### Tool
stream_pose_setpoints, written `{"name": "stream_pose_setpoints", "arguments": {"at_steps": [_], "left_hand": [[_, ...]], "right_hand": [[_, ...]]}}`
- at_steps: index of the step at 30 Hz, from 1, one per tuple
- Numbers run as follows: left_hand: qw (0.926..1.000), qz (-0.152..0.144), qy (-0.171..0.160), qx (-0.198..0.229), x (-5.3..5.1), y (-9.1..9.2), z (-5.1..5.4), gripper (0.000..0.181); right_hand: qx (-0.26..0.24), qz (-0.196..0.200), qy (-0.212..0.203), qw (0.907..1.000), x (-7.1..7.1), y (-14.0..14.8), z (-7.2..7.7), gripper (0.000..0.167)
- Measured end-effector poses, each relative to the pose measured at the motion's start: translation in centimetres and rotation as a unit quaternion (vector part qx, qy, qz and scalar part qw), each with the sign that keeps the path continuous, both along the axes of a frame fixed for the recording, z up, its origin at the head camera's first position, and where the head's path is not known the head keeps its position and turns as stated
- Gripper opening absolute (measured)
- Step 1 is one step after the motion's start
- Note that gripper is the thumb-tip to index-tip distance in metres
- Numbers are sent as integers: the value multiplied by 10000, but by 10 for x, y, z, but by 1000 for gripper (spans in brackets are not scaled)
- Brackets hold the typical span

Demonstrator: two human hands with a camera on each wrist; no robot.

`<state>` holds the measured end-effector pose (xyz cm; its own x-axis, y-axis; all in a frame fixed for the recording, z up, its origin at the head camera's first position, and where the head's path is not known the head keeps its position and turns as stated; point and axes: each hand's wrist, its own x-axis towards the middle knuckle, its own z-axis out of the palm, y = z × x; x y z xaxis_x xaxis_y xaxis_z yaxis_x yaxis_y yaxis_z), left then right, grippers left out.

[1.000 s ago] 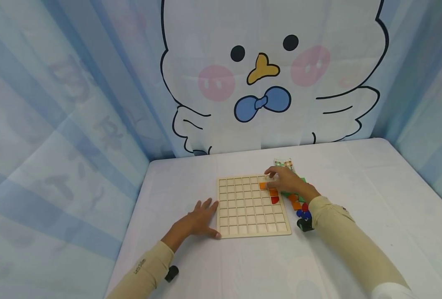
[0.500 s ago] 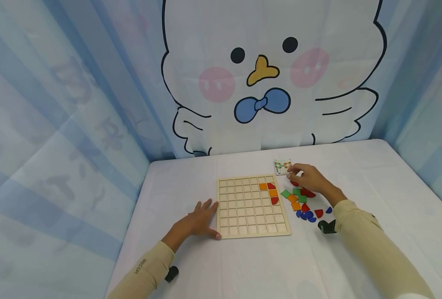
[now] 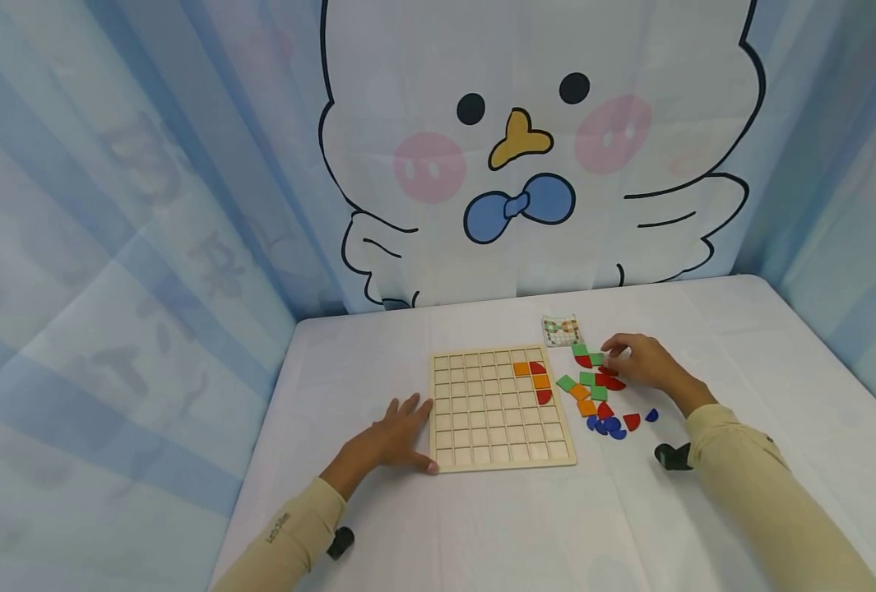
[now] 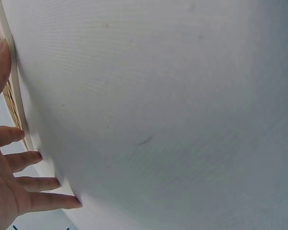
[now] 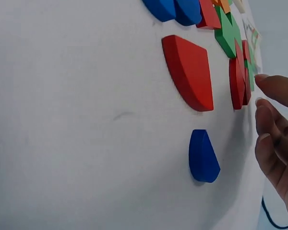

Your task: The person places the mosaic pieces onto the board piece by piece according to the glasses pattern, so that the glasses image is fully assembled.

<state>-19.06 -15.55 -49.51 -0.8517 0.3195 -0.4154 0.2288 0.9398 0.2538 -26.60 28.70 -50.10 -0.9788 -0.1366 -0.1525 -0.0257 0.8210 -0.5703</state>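
Observation:
My left hand (image 3: 395,436) lies spread at the left edge of a wooden grid board (image 3: 482,411), its fingertips and thumb touching that edge; the left wrist view shows the fingers (image 4: 37,184) apart beside the rim. In the board's upper right are two orange squares and two red quarter-round pieces (image 3: 544,397). My right hand (image 3: 648,362) is over the top of the loose pile, fingers bent near red pieces (image 3: 615,384) and a green square (image 3: 596,359). In the right wrist view the right hand (image 5: 281,139) has loosely bent fingers and no piece visible between them.
A small patterned card (image 3: 561,330) lies behind the board's upper right corner. Right of the board are green and orange squares (image 3: 587,408), several blue pieces (image 3: 612,424), and one separate blue piece (image 3: 652,415). A printed curtain (image 3: 378,247) hangs behind the white table (image 3: 482,534).
My right hand has moved right from the board, past the card, to the pile. A red piece now shows in the board's upper right, where the hand was. The left hand has stayed put.

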Motion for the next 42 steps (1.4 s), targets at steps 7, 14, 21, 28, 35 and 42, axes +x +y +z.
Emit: {"name": "stream_pose_setpoints", "arguments": {"at_steps": [7, 14, 21, 28, 35, 42], "left_hand": [[10000, -5, 31, 17, 1, -1, -1, 113], [9999, -56, 90, 90, 2, -2, 0, 113], [10000, -13, 51, 49, 2, -1, -1, 113], [9999, -37, 99, -10, 0, -1, -2, 114], [9999, -37, 126, -17, 0, -1, -3, 114], [9999, -24, 117, -38, 0, 0, -1, 114]], "right_hand": [[129, -40, -319, 9994, -1, 7, -6, 35], [186, 59, -448, 9988, -2, 7, -3, 35], [449, 227, -551, 9972, 0, 6, 0, 32], [611, 432, -616, 9953, -1, 7, 4, 24], [423, 735, -706, 9939, -2, 8, 7, 25], [114, 1100, -644, 9918, 1, 7, 10, 37]]}}
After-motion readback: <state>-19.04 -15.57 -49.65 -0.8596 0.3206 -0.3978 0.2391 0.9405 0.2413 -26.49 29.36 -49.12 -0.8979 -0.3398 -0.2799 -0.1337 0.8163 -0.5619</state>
